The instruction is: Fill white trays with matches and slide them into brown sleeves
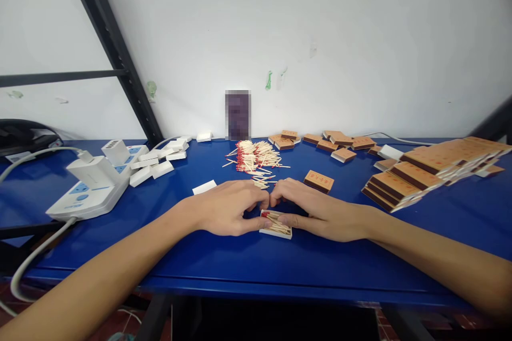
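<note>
On the blue table in front of me lies a white matchbox tray (276,234) filled with wooden matches (278,228), their red heads to the left. My left hand (228,206) is closed at its left end, the thumb over the tray and the fingers curled at the far side. My right hand (326,209) mirrors it, curled, with its thumb resting on the matches. The fingertips of both hands nearly meet behind the tray and are partly hidden. Just beyond them is a loose heap of red-tipped matches (256,155). A tan matchbox sleeve (319,181) lies beyond my right hand.
Stacked matchboxes (416,173) stand at the right, and more tan boxes (340,138) lie along the wall. White trays (160,159) are piled at the left beside a power strip (94,192) with cables. Another white tray (204,187) lies behind my left hand.
</note>
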`<action>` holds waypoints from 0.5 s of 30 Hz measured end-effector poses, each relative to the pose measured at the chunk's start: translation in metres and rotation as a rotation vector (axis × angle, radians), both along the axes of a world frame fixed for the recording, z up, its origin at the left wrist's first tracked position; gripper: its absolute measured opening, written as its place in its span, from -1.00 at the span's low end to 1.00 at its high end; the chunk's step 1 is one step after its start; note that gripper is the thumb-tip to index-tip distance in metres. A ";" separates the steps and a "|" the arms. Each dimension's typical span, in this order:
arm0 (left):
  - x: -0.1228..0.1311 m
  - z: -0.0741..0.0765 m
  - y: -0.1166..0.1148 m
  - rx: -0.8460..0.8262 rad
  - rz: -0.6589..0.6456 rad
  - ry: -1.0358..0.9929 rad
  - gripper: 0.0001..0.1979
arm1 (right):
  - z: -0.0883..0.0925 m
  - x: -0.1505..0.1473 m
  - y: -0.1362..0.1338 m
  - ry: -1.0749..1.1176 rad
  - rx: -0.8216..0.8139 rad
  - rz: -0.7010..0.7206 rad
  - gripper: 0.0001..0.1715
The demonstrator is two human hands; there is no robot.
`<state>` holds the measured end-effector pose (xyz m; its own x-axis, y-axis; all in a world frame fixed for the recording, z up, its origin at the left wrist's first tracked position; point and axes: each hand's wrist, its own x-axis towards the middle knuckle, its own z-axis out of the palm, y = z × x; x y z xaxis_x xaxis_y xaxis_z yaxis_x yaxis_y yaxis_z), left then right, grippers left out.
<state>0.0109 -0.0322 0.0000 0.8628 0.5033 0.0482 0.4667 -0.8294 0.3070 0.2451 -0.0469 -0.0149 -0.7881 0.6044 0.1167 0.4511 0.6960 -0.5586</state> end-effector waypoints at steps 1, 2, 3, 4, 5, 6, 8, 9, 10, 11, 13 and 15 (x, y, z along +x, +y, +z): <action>0.000 0.000 0.000 0.003 -0.003 -0.002 -0.71 | 0.000 -0.001 0.000 0.004 0.002 -0.001 -0.62; 0.001 0.000 0.000 0.004 -0.005 -0.001 -0.71 | -0.001 -0.001 0.000 0.008 0.000 -0.006 -0.61; 0.001 0.000 0.000 0.006 -0.008 0.001 -0.72 | -0.001 -0.002 -0.001 0.011 -0.004 -0.015 -0.61; 0.001 0.000 0.000 0.009 -0.008 0.004 -0.73 | -0.001 -0.003 -0.001 0.013 -0.005 -0.027 -0.61; 0.001 0.000 0.000 0.012 -0.008 0.007 -0.73 | -0.002 -0.004 -0.001 0.017 0.000 -0.036 -0.61; 0.001 0.000 0.000 0.015 -0.007 0.008 -0.73 | -0.002 -0.005 -0.002 0.021 0.009 -0.044 -0.61; 0.001 0.001 -0.001 0.017 -0.006 0.010 -0.72 | -0.003 -0.005 -0.002 0.025 0.035 -0.049 -0.61; 0.001 0.001 -0.001 0.018 -0.004 0.014 -0.73 | -0.004 -0.005 -0.002 0.024 0.048 -0.049 -0.61; 0.001 0.002 -0.001 0.016 -0.001 0.020 -0.73 | -0.004 -0.005 -0.002 0.020 0.061 -0.050 -0.62; 0.001 0.002 -0.001 0.015 0.002 0.027 -0.74 | -0.004 -0.004 -0.002 0.012 0.074 -0.054 -0.63; 0.001 0.003 -0.001 0.014 0.006 0.040 -0.74 | -0.005 -0.003 -0.001 -0.003 0.097 -0.065 -0.65; 0.000 0.003 -0.001 0.014 0.004 0.047 -0.72 | -0.005 -0.002 0.000 -0.002 0.104 -0.067 -0.66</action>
<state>0.0114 -0.0330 0.0029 0.8624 0.5060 0.0150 0.4833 -0.8318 0.2730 0.2436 -0.0473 -0.0195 -0.7465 0.6407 0.1796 0.4999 0.7182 -0.4841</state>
